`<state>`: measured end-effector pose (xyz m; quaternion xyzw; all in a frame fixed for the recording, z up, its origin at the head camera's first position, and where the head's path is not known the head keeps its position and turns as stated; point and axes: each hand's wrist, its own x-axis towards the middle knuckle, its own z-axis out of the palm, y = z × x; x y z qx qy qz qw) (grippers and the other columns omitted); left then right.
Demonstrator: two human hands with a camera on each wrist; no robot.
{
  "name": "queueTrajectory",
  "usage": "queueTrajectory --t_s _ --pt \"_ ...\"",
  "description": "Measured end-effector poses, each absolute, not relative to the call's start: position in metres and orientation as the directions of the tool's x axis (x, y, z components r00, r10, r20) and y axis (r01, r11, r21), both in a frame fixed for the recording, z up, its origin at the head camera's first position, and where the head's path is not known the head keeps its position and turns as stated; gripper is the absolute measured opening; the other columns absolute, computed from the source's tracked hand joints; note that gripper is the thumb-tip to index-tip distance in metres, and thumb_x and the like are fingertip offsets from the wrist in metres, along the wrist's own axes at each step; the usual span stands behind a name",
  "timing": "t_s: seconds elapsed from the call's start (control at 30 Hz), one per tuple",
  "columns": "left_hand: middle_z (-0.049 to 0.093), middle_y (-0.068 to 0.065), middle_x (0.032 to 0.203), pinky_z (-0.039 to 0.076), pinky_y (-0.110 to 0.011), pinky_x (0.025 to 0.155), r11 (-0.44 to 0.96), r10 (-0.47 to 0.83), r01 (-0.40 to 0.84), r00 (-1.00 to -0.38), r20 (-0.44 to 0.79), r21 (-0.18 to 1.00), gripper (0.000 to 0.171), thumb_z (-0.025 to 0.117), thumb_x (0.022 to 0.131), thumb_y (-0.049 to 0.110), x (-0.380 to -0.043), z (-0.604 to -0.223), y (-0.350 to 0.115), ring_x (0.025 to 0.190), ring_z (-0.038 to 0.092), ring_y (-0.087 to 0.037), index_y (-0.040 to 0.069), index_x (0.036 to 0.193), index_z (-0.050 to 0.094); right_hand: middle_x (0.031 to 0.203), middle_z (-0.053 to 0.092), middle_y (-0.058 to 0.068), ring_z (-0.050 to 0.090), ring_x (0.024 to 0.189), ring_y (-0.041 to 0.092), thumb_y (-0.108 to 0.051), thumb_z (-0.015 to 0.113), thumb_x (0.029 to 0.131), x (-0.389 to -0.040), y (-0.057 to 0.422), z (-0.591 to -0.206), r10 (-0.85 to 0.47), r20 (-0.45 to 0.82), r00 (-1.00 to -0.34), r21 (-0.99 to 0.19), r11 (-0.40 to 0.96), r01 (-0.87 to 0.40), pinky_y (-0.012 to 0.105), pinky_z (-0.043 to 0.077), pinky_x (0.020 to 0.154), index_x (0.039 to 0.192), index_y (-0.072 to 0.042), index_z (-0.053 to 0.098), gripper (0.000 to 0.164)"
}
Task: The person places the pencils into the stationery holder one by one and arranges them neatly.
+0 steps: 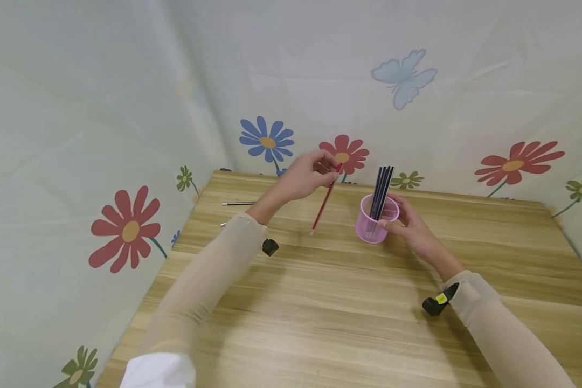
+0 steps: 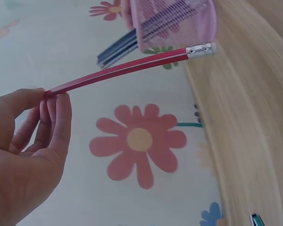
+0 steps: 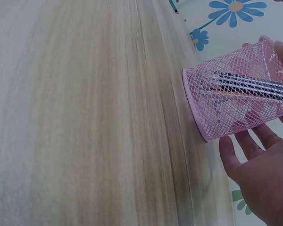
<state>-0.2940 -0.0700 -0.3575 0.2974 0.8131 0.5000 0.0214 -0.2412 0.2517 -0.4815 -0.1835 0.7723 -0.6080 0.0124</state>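
Between thumb and fingertips, my left hand (image 1: 309, 175) pinches a red pencil (image 1: 326, 202) near its upper end. The pencil slants in the air with its white eraser end (image 2: 206, 49) pointing down, left of a pink mesh pencil cup (image 1: 368, 229). Several dark pencils (image 1: 381, 188) lean together inside that cup, their upper ends above the rim. My right hand (image 1: 412, 229) holds the cup from its right side, thumb toward the front and fingers behind. In the right wrist view, the mesh cup (image 3: 236, 94) has the dark pencils (image 3: 254, 88) showing through its wall.
On the wooden table (image 1: 320, 302), a dark pencil (image 1: 237, 203) lies at the left, partly behind my left forearm. Another white tip (image 1: 224, 224) shows just nearer, mostly hidden by the sleeve. A flower-printed cloth (image 1: 310, 81) hangs along the table's back and left edges.
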Motion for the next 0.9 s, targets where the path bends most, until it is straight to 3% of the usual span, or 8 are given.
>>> queueTrajectory --t_s 0.2,0.5,0.63,0.9 --pt "0.069 -0.004 0.112 0.06 -0.032 0.088 0.214 0.495 0.486 -0.802 0.335 0.847 0.02 0.074 0.102 0.016 -0.297 -0.344 -0.049 0.103 0.069 -0.018 0.01 0.12 0.067 0.162 0.041 0.022 0.032 0.153 0.042 -0.007 0.07 0.102 -0.243 0.253 -0.484 -0.298 0.204 -0.933 -0.941 0.203 -0.27 0.065 0.022 0.123 0.164 -0.009 0.031 0.073" --pt "0.073 -0.01 0.109 0.06 -0.037 0.07 0.083 0.457 0.469 -0.802 0.385 0.879 0.021 0.073 0.102 0.015 -0.305 -0.335 -0.019 0.092 0.07 -0.021 0.01 0.122 0.067 0.162 0.041 0.024 0.033 0.153 0.044 -0.006 0.069 0.102 -0.243 0.253 -0.485 -0.3 0.209 -0.931 -0.94 0.201 -0.276 0.065 0.023 0.123 0.163 -0.007 0.031 0.072" --pt "0.073 -0.006 0.107 0.062 -0.044 0.07 0.068 0.431 0.464 -0.812 0.394 0.883 0.023 0.073 0.102 0.015 -0.308 -0.334 -0.009 0.087 0.071 -0.022 0.011 0.124 0.067 0.162 0.041 0.024 0.032 0.153 0.043 -0.006 0.069 0.102 -0.243 0.253 -0.485 -0.301 0.204 -0.931 -0.941 0.202 -0.272 0.065 0.022 0.123 0.164 -0.008 0.031 0.073" --pt "0.069 -0.005 0.111 0.065 -0.037 0.075 -0.009 0.386 0.44 -0.827 0.409 0.898 0.024 0.072 0.103 0.016 -0.313 -0.333 0.004 0.096 0.073 -0.024 0.013 0.126 0.066 0.164 0.04 0.021 0.031 0.154 0.042 -0.008 0.07 0.102 -0.242 0.254 -0.483 -0.302 0.187 -0.935 -0.945 0.206 -0.255 0.066 0.021 0.123 0.165 -0.013 0.031 0.074"
